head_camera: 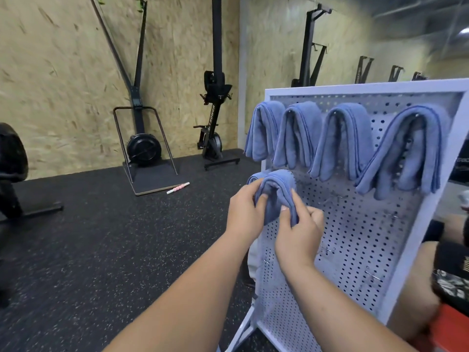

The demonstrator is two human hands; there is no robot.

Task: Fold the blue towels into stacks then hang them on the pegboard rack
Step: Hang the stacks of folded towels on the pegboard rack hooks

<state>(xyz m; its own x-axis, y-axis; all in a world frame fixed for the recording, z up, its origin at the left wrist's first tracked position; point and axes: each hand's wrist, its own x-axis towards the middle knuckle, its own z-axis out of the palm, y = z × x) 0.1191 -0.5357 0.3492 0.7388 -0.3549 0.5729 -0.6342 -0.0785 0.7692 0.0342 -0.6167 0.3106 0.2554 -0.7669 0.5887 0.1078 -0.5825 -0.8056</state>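
The left hand [245, 214] and right hand [300, 232] each pinched a folded blue towel [278, 194] at the pegboard rack [355, 237]'s left edge, second row, under four hung towels [342, 141]. Bare pegboard stretched rightward and below. The rower [213, 128]'s lettering was unreadable.

Blue towels [342, 138], white pegboard rack [368, 237] — perforated, black floor [76, 237] — speckled

The white pegboard rack [368, 237] stands on the speckled black floor [101, 237]. Four folded blue towels [297, 133] hang over pegs along its top edge. A fifth towel [279, 194] is one row lower, near the left edge. Bare hooks [373, 275] stick out below.
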